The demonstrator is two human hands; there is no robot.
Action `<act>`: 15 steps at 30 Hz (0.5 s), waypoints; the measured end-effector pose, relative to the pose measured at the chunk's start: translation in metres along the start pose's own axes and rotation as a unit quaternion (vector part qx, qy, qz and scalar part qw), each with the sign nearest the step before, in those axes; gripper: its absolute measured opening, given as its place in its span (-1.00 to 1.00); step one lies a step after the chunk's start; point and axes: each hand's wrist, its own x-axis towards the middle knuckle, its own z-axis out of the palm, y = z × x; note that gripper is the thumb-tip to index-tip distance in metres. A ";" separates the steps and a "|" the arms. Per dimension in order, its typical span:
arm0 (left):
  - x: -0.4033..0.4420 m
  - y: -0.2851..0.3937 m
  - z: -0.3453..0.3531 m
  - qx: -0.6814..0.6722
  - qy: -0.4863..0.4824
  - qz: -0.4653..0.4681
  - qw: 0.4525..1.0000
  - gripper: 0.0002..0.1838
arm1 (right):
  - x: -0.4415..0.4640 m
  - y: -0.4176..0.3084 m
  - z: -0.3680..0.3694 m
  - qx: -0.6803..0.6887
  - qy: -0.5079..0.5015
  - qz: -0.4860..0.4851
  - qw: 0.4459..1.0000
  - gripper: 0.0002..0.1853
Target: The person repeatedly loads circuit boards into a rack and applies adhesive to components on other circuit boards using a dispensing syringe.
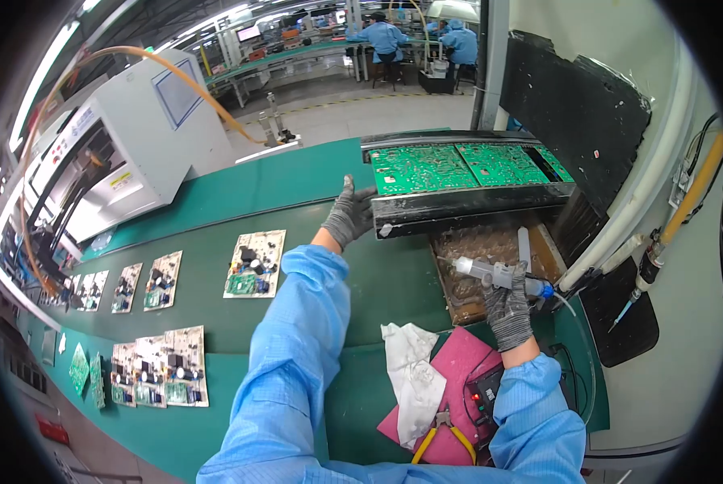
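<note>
"Where's the left hand (348, 211)?"
"By the left end of the black track (474, 203), thumb spread from the fingers, pinching nothing I can see."
"And the right hand (508, 310)?"
"Closed around the syringe (491, 273), over the brown tray (445, 290) near the worktop's (369, 282) right edge."
"Any risks?"
"The thin hose (591, 355) could snag beside the right sleeve and jerk the nozzle. A bump from the left hand might jar the green circuit boards (422, 168) in the track."
</note>
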 end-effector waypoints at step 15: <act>-0.261 0.052 -0.163 0.898 0.238 0.047 0.368 -0.21 | -0.008 0.022 0.001 -0.022 0.074 0.030 0.997 -0.74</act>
